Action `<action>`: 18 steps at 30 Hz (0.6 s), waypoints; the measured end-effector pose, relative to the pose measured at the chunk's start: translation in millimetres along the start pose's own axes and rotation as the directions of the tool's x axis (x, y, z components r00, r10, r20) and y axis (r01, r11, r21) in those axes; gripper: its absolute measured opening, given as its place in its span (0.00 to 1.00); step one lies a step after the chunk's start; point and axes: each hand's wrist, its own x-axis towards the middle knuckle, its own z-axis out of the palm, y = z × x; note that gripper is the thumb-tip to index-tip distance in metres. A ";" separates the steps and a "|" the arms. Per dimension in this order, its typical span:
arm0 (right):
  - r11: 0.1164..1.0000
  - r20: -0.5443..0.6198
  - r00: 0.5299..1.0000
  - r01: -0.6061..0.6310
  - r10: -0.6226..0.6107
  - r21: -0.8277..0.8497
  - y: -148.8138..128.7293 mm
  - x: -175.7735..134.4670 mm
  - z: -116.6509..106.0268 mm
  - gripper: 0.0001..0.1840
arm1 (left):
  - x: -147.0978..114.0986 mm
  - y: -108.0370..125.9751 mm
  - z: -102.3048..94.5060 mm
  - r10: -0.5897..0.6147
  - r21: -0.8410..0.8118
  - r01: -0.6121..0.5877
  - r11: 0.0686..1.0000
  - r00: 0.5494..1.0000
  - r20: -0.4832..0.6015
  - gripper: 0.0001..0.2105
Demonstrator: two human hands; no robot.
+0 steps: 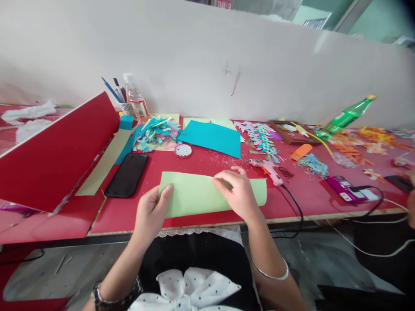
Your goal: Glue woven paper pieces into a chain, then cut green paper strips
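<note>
A light green sheet of paper is held over the front edge of the red table, its right end curling over. My left hand grips the sheet's left end, thumb on top and fingers hidden behind. At the upper edge, right of the middle, my right hand pinches the paper between thumb and fingers. Just beyond the sheet lie a pink glue gun, a round white lid and a blue sheet of paper.
A black phone and a standing red board are at the left. Paper strips are heaped near a plastic bottle. To the right are a purple power strip, a leaning green bottle and a glue gun cord.
</note>
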 end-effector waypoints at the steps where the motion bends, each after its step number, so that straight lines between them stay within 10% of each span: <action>1: 1.000 -0.006 1.000 0.004 -0.004 -0.002 0.2 -0.7 -0.3 0.10 | -0.5 0.3 -0.1 -0.004 -0.003 0.004 1.000 1.000 0.003 0.15; 11: 0.998 0.052 0.998 0.050 -0.047 -0.045 14.8 -15.8 -5.8 0.11 | -0.8 -7.0 -15.9 0.147 0.383 -0.118 0.916 0.988 -0.047 0.16; 15: 0.982 0.077 0.987 0.146 -0.138 -0.116 8.2 -17.1 -0.4 0.12 | 0.4 4.4 -8.4 0.520 0.743 -0.345 0.573 0.854 -0.004 0.16; 18: 0.959 0.109 0.969 0.237 -0.221 -0.158 -1.0 -14.5 7.6 0.14 | 0.9 17.1 6.3 0.640 0.748 -0.563 0.352 0.728 0.247 0.15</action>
